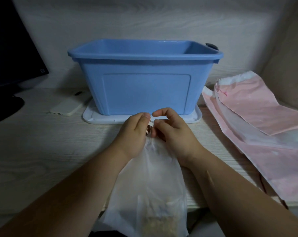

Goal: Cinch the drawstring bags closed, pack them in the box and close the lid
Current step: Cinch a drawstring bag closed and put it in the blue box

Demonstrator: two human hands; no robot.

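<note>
The bag (150,185) is pinched at its gathered neck by left hand (136,132) and right hand (174,134), its length trailing back from the box (144,86) just beyond the grip.

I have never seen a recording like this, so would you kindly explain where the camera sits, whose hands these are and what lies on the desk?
There is no machine here: one camera worn on a person's head looks down at their two bare hands. The left hand and right hand both pinch the gathered neck of a white drawstring bag, which holds something tan at its bottom. Behind them an open blue box stands on a white lid. Pink drawstring bags lie on the right of the desk, a phone lies to the left of the box, and a dark screen stands at far left.
</note>
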